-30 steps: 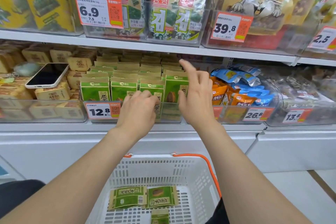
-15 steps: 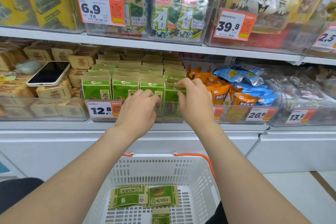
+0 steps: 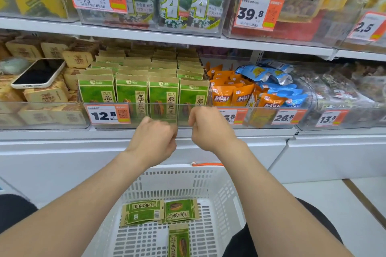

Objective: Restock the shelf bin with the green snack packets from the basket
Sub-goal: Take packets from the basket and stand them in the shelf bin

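The clear shelf bin [image 3: 144, 111] on the middle shelf holds several rows of upright green snack packets [image 3: 131, 92]. Both hands hang just in front of its lower front wall, fingers curled, holding nothing. My left hand [image 3: 152, 137] is below the bin's middle and my right hand [image 3: 208, 129] is at its right corner. Below them stands the white basket [image 3: 173, 173] with an orange handle. Three green packets lie flat in it: one at the left [image 3: 142, 212], one at the right [image 3: 180, 210], one nearer me [image 3: 179, 240].
A phone [image 3: 38, 73] lies on brown boxes in the bin to the left. Orange packets [image 3: 229, 94] and blue packets [image 3: 269, 73] fill the bin to the right. An orange 12.8 price tag [image 3: 106, 114] hangs on the green bin. Seaweed packs fill the shelf above.
Both hands have pulled back out of the bin and dropped below its front edge. The right hand no longer touches the front right packet, which now stands upright.
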